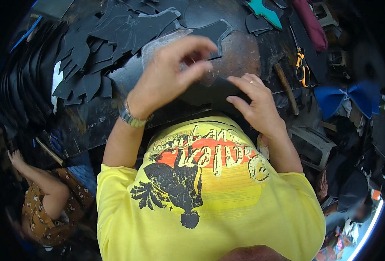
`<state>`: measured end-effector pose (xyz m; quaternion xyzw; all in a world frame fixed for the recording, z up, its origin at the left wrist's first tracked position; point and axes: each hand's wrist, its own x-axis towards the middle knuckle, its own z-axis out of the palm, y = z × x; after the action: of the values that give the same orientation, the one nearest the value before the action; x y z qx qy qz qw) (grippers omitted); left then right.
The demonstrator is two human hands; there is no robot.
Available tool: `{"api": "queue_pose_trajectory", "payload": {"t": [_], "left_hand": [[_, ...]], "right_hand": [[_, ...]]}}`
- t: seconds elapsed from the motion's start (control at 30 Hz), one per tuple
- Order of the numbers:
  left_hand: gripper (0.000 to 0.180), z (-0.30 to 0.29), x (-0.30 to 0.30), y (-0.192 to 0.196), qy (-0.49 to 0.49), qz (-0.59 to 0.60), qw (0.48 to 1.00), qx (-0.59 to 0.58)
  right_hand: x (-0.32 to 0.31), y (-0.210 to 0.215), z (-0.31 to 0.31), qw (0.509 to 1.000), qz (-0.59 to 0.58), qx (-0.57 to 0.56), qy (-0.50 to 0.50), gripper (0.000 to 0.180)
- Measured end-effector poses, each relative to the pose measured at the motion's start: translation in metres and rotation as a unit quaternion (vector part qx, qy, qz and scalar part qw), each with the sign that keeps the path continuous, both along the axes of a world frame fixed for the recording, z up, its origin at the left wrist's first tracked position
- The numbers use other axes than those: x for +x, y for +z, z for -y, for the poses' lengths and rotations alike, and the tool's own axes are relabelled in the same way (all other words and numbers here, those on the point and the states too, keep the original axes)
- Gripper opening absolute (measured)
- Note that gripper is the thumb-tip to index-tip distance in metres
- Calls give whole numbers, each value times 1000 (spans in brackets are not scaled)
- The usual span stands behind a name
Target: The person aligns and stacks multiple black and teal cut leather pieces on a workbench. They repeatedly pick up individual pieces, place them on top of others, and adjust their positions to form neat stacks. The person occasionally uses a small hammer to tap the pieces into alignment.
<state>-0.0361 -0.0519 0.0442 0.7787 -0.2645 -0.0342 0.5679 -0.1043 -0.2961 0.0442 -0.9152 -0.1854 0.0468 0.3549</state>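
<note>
My right hand (258, 101) pinches the edge of a dark, flat sheet piece (201, 95) between thumb and fingers, near the table's front edge. Above that piece is my left hand (173, 65), a watch on its wrist. Its fingers are curved, with a gap between thumb and forefinger, and nothing shows plainly in it. Just beyond my hands lies another black cut piece with a pale outlined edge (213, 34). Part of the sheet piece is hidden under my left hand and forearm.
Black cut pieces (88, 82) lie heaped at the left, beside long dark strips (27, 82). On the right are a wooden-handled tool (286, 87), orange-handled scissors (303, 71), a teal piece (264, 13) and a maroon roll (311, 26). Another person's arm (42, 178) shows lower left.
</note>
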Motion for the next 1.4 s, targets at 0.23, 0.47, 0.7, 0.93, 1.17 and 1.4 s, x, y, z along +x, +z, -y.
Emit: {"api": "queue_pose_trajectory", "payload": {"t": [0.23,0.47,0.7,0.93,1.17,1.4], "left_hand": [[45,9,47,-28,56,183,936,294],[39,-6,47,-29,-93,179,925,322],[23,-2,12,-20,32,93,984,149],[25,12,4,-27,-21,-4,994,111],[31,29,-2,-30,63,26,985,161],[30,45,-1,-30,107,34,964,242]], "right_hand": [[6,-8,25,967,-160,166,-108,20],[19,11,49,941,-239,227,-76,18],[28,9,44,916,-300,251,-90,15],[86,3,63,962,-202,171,-66,13],[119,-8,64,983,-154,103,12,23],[135,-12,55,989,-137,54,4,24]]}}
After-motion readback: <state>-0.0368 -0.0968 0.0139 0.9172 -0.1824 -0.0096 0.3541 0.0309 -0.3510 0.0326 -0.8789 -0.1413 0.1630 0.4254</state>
